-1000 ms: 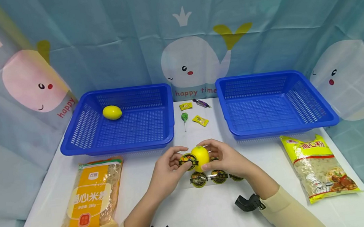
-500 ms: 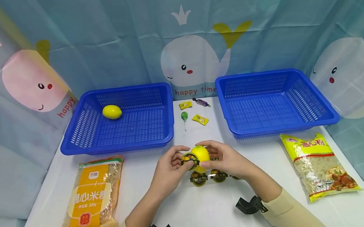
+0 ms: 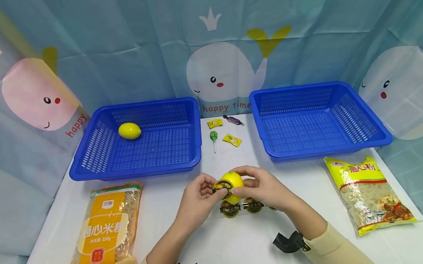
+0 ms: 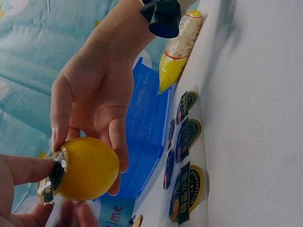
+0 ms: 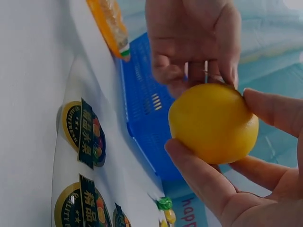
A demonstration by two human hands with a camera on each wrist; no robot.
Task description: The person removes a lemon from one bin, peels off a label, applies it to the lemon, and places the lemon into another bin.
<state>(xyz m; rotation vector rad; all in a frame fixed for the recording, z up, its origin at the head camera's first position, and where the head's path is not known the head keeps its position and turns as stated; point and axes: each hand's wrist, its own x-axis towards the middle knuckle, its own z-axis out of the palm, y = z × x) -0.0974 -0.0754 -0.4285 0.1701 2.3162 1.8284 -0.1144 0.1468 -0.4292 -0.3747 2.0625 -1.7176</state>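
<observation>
In the head view my right hand (image 3: 267,190) grips a yellow lemon (image 3: 234,177) between thumb and fingers, above the white table. My left hand (image 3: 198,203) pinches a round black-and-gold fruit sticker (image 3: 222,188) with thumb and fingers, and it lies against the lemon's left side. In the left wrist view the sticker (image 4: 58,170) is on the lemon's surface under the left thumb, partly curled. The right wrist view shows the lemon (image 5: 213,124) between the right thumb and fingers; the sticker is hidden there. Below the hands lies a clear sheet (image 5: 75,86) of several such stickers.
A blue basket (image 3: 141,175) at back left holds another lemon (image 3: 130,131); a second blue basket (image 3: 330,150) stands at back right. Between them lie wrapped candies (image 3: 232,140) and a green lollipop (image 3: 214,136). Noodle bags flank the hands: orange (image 3: 104,231) left, yellow (image 3: 372,193) right.
My left hand has moved slightly right with the sticker, which covers more of the lemon's left side. My right hand keeps its grip on the lemon and has shifted a little downward.
</observation>
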